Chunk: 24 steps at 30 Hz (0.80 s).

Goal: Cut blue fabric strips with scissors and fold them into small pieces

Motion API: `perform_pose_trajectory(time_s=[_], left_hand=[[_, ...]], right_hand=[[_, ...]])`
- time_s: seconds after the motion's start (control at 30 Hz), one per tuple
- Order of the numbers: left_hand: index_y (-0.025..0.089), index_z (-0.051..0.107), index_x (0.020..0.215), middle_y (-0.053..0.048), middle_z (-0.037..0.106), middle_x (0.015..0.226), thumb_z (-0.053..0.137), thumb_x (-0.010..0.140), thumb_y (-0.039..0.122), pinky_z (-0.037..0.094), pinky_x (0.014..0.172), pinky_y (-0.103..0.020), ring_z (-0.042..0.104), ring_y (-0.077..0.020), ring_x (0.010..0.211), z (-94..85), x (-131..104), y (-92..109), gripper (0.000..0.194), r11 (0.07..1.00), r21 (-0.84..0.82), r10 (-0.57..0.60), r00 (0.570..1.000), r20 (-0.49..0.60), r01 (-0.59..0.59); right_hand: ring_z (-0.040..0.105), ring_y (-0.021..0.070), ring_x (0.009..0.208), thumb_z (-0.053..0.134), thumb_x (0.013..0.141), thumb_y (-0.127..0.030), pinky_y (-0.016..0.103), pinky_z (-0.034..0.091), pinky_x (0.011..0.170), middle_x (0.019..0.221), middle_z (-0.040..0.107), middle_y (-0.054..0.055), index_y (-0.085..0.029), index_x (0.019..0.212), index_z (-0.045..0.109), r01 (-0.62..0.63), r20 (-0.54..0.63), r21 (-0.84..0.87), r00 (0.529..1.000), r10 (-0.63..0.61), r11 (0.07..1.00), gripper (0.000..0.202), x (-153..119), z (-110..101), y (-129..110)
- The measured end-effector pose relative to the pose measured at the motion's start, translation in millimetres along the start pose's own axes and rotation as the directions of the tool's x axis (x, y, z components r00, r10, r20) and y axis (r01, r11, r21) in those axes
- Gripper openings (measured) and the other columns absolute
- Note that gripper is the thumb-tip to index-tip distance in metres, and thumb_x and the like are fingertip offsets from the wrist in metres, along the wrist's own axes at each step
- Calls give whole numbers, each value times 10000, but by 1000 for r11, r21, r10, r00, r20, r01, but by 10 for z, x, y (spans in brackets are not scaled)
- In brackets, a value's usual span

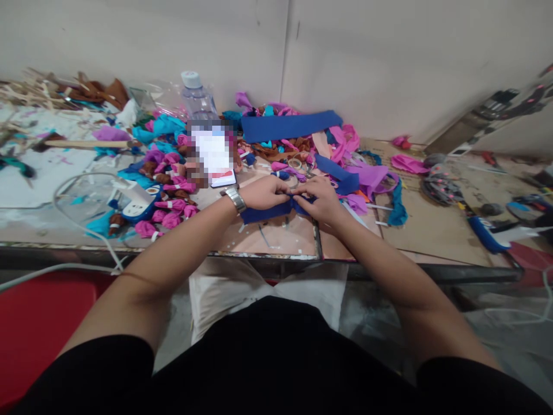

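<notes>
A dark blue strip of fabric (266, 214) lies across the near part of the table, bunched in the middle between my two hands. My left hand (264, 193), with a metal watch on its wrist, pinches the bunched part from the left. From the right, my right hand (320, 199) closes its fingers on the same gathered spot. The fingertips of both hands nearly meet there and hide the exact grip. Just beyond them are a ring-shaped band (295, 163) and a longer blue fabric strip (294, 125) on a colourful pile.
Several pink knotted fabric bundles (171, 220) crowd the left side, by a lit phone (213, 153), a clear bottle (199, 101) and a blue-white power strip (140, 204) with a cable. A cardboard sheet (436, 230) lies right. A red seat (47, 323) stands below left.
</notes>
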State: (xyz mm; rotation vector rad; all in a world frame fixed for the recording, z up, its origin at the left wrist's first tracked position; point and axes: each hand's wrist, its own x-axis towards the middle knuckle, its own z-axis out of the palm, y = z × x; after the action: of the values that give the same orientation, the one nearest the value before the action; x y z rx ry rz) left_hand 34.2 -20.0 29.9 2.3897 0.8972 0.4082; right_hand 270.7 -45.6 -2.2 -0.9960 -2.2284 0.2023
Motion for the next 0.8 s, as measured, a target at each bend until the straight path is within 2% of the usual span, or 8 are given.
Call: perform_pose_trajectory(time_s=[0.13, 0.37, 0.57, 0.67, 0.8], left_hand=[[152, 778, 855, 21, 566, 643, 559, 865, 379, 333, 614, -266, 440, -122, 616, -11, 27, -72, 316, 997, -73, -4, 999, 54, 8], [173, 791, 919, 14, 686, 785, 581, 819, 400, 422, 704, -276, 540, -144, 697, 15, 66, -248, 325, 978, -199, -38, 995, 94, 57], [192, 773, 887, 14, 702, 820, 584, 777, 361, 445, 716, -276, 567, -152, 733, -15, 50, -232, 276, 956, -273, -69, 988, 138, 105], [202, 785, 876, -3, 741, 873, 588, 814, 406, 479, 762, -285, 618, -180, 815, -22, 49, -227, 291, 960, -250, -101, 989, 106, 124], [220, 815, 965, -20, 790, 1012, 581, 890, 538, 514, 857, -294, 672, -208, 948, 15, 56, -266, 402, 961, -238, -143, 989, 18, 144]], right_hand=[[688, 295, 994, 671, 952, -367, 512, 420, 1010, 988, 835, 59, -274, 990, 818, 7, 0, 5, 1000, -7, 1000, 178, -4, 3, -15], [714, 282, 1000, 655, 969, -405, 530, 422, 1054, 1007, 842, 46, -305, 974, 831, 16, 10, 36, 1000, -16, 999, 203, 3, 3, -7], [728, 271, 982, 621, 993, -420, 519, 440, 1039, 1000, 840, 49, -307, 977, 823, 63, 14, 67, 998, -64, 996, 231, 7, -8, -23], [724, 274, 989, 614, 992, -412, 525, 433, 1047, 1000, 836, 55, -304, 957, 815, 50, 30, 48, 998, -51, 998, 230, 8, -16, -25], [721, 275, 987, 608, 993, -403, 526, 425, 1041, 998, 830, 63, -291, 946, 804, 59, 40, 39, 997, -61, 997, 230, 7, -24, -21]])
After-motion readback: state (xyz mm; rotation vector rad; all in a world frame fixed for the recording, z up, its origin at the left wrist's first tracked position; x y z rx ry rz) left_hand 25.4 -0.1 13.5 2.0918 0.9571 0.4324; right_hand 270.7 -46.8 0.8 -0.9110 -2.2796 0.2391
